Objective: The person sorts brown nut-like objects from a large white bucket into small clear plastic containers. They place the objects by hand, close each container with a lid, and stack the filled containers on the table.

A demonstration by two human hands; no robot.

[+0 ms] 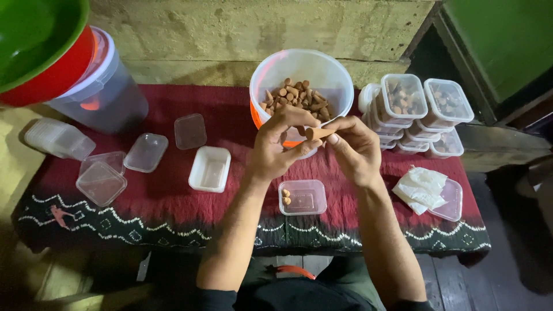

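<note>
Hands together above small clear tub (302, 197), left hand (276, 144) and right hand (351, 147) pinching brown cone (318, 133), white bucket (328, 72) of cones just beyond, far side.

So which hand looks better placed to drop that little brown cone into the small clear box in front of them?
Probably the left hand. Both hands pinch the brown cone, but the left sits almost directly above the small clear box, which already holds two pieces. The right hand is further to the side.
</note>
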